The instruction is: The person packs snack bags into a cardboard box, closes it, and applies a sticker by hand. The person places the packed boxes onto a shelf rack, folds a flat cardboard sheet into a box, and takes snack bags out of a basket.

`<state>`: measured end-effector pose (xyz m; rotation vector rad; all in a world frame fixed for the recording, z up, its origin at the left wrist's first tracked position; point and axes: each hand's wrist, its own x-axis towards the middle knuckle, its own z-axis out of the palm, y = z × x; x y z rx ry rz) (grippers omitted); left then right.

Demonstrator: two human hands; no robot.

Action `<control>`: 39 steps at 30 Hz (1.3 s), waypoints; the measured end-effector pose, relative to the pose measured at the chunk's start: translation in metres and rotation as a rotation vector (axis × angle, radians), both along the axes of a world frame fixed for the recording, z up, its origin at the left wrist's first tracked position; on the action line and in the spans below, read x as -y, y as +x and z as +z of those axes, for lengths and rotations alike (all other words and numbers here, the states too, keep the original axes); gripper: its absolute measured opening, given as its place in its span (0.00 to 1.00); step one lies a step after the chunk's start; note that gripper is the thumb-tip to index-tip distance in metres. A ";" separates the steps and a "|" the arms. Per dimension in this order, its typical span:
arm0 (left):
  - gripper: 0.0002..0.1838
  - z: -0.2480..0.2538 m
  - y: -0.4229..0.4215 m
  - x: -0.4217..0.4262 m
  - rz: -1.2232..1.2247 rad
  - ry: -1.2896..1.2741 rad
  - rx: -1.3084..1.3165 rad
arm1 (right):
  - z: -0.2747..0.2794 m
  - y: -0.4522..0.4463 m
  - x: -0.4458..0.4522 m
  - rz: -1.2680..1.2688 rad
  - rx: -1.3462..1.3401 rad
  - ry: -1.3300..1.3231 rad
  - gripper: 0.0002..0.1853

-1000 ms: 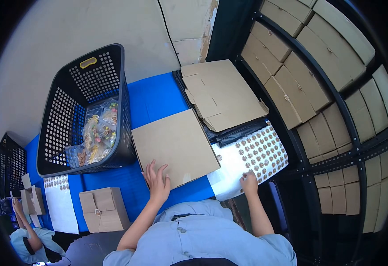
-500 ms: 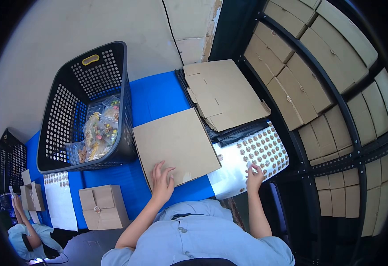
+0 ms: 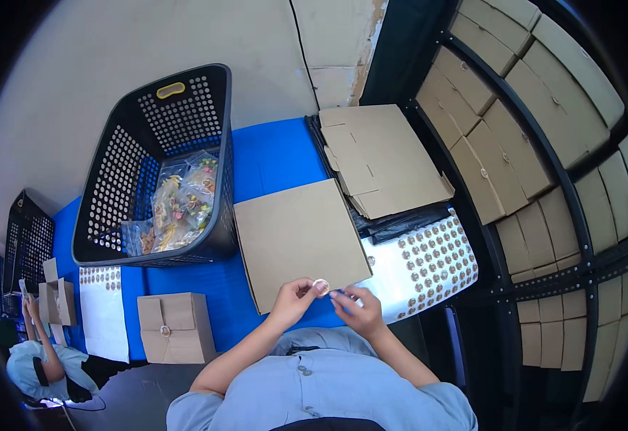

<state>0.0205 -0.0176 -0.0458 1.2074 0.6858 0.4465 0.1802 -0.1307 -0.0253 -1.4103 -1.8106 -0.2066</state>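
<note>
The left hand pinches a round sticker between thumb and forefinger, just above the front edge of a flat cardboard box, near that box's front right corner. The right hand meets it from the other side, its thumb and fingertips close together at the sticker's rim; whether they grip it, I cannot tell. The box lies close to the front edge of the blue-covered table. At the table's right end, by the front corner, lies a white sheet with rows of round stickers, its left part bare. Behind it, toward the back right corner, flattened cardboard is stacked on black plastic. Left of the box stands a black basket holding clear bags of small colourful items. A closed carton with a round sticker sits at the front edge, and left of it lies a second sheet. Farther left, another person works beside an open-topped carton.
</note>
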 end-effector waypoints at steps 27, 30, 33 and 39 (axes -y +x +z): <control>0.29 -0.053 -0.013 -0.023 -0.007 1.058 -0.600 | -0.090 -0.029 -0.006 -0.287 -2.031 -0.970 0.11; 0.30 -0.058 -0.014 -0.021 -0.022 1.095 -0.612 | -0.086 -0.032 -0.007 -0.310 -1.995 -0.982 0.11; 0.32 -0.052 -0.013 -0.020 -0.017 1.114 -0.626 | -0.088 -0.033 -0.008 -0.270 -1.996 -0.997 0.11; 0.40 -0.049 -0.011 -0.017 -0.024 1.127 -0.671 | -0.090 -0.034 -0.010 -0.288 -1.981 -0.964 0.12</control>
